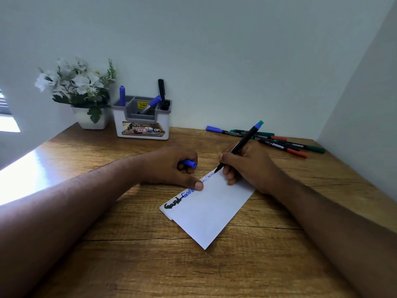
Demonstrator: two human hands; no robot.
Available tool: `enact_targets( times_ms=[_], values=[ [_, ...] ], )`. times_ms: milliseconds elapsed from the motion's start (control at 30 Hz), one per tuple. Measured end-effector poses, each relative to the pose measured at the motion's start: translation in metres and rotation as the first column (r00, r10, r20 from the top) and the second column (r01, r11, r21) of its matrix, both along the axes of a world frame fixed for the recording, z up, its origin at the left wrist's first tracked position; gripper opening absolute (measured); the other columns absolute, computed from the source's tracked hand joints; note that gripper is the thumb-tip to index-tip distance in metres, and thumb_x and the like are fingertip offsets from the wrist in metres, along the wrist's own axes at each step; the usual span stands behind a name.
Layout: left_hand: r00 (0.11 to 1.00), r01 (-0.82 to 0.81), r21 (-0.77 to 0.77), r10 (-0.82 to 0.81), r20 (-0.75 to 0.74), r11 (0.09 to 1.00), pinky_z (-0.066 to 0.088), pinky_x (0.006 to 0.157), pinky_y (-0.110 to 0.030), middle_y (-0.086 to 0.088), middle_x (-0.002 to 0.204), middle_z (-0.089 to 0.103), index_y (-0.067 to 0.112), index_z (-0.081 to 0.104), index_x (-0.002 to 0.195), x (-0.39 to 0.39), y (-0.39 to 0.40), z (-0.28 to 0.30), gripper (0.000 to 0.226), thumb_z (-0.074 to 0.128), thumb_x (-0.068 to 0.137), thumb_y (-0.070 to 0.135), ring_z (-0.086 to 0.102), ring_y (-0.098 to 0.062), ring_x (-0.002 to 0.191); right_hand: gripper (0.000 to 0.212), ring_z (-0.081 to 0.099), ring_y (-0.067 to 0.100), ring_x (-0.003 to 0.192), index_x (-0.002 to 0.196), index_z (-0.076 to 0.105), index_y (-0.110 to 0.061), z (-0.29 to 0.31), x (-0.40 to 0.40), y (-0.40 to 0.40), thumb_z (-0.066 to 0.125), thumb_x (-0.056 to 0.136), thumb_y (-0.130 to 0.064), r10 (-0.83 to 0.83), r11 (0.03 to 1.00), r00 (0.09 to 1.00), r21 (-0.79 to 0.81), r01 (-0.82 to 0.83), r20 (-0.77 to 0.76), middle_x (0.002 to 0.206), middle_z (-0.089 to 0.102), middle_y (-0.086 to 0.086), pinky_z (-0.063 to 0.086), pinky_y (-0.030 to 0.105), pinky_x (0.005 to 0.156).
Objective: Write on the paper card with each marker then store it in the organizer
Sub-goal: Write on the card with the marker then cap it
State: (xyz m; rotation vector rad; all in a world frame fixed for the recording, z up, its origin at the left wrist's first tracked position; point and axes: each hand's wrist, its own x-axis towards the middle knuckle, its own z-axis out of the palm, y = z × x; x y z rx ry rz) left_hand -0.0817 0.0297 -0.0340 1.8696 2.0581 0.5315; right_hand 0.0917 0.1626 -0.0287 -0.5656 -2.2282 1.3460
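A white paper card (210, 209) lies slanted on the wooden desk (150, 254), with black and blue writing along its upper left edge. My right hand (247, 166) grips a black marker (240, 145) with a blue and green end, its tip touching the card's top corner. My left hand (171, 166) holds a blue marker cap (190, 163) in curled fingers, while its thumb presses on the card's edge. The white and grey organizer (142, 119) stands at the back with two blue markers and a black one inside.
Several loose markers (277, 140) with blue, green and red caps lie at the back right of the desk. A white pot of white flowers (79, 93) stands left of the organizer. Walls close the desk at the back and on the right.
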Motion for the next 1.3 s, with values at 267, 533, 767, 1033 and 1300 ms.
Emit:
enact_targets(
  times_ms=[267,533,767,1033,1300],
  values=[
    [1.000,0.001,0.007,-0.001,0.002,1.000,0.038,0.062,-0.027,0.004,0.078,0.056,0.026,0.052,0.080,0.001,-0.001,0.002,0.040,0.071,0.071,0.060,0.046,-0.008,0.068,0.017,0.059,0.017,0.045,0.077,0.067,-0.002,-0.004,-0.001,0.001,0.064,0.090,-0.012,0.005,1.000,1.000,0.022,-0.005,-0.008,0.060,0.066,0.011,0.052,0.028,0.044],
    [0.989,-0.036,0.141,0.015,0.146,0.989,0.043,0.076,-0.025,0.004,0.088,0.059,0.027,0.057,0.097,0.008,-0.008,0.004,0.023,0.040,0.098,0.041,0.052,-0.003,0.080,0.019,0.053,0.019,0.048,0.081,0.069,0.005,-0.001,-0.002,0.004,0.061,0.091,-0.009,-0.046,0.984,0.965,-0.180,-0.001,-0.257,0.064,0.065,0.014,0.044,0.027,0.041],
    [0.947,-0.139,0.348,0.021,0.321,0.927,0.037,0.055,-0.008,0.018,0.060,0.058,0.050,0.067,0.069,0.009,-0.007,0.006,0.043,0.051,0.097,0.021,0.050,0.002,0.057,0.006,0.055,0.021,0.046,0.086,0.061,-0.004,0.002,-0.006,-0.001,0.058,0.090,0.000,0.034,0.962,0.944,-0.245,-0.120,-0.329,0.069,0.071,0.016,0.044,0.026,0.042],
    [0.869,-0.230,0.316,0.049,0.492,0.921,0.038,0.056,-0.017,0.011,0.063,0.056,0.009,0.066,0.098,0.012,-0.007,0.007,0.034,0.048,0.093,0.037,0.044,-0.001,0.055,0.010,0.062,0.020,0.059,0.088,0.073,-0.005,0.001,-0.008,-0.009,0.074,0.078,-0.004,0.070,0.970,0.948,-0.201,-0.137,-0.311,0.081,0.070,0.022,0.050,0.027,0.046],
    [0.510,-0.336,0.215,-0.015,0.860,0.917,0.033,0.053,-0.027,-0.008,0.073,0.050,0.022,0.052,0.125,0.021,-0.001,0.005,0.030,0.030,0.105,0.025,0.027,-0.012,0.050,0.006,0.055,0.013,0.045,0.084,0.073,-0.004,0.000,-0.032,-0.024,0.072,0.084,-0.010,0.075,0.997,0.960,0.007,-0.077,-0.270,0.064,0.068,0.008,0.047,0.025,0.043]
  ],
)
